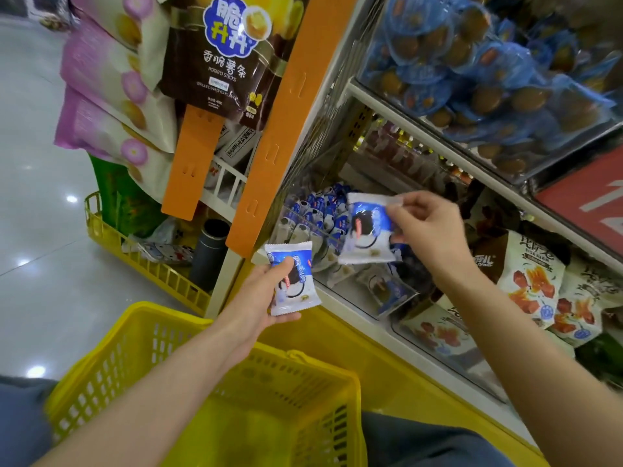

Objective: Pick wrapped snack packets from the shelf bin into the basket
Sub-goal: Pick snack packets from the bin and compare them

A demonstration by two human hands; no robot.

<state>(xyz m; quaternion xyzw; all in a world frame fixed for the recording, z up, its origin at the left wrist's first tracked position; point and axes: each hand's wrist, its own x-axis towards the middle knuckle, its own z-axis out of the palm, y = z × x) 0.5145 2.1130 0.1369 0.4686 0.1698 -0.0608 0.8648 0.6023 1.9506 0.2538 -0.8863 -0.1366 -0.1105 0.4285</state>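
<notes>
1. One packet (292, 281) is held in the left hand (263, 298), with the thumb pressed on top, near the basket (143, 308).
2. A second packet (365, 230) is pinched by the right hand (428, 227) over the bin (293, 224).
3. Next, both must be lowered into the basket.

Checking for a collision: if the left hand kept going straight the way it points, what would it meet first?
Probably the pile of blue-and-white packets just beyond the left hand and its held packet; depth is unclear.

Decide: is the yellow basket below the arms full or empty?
Empty where visible: the basket shows only bare yellow mesh; an arm hides part.
</notes>
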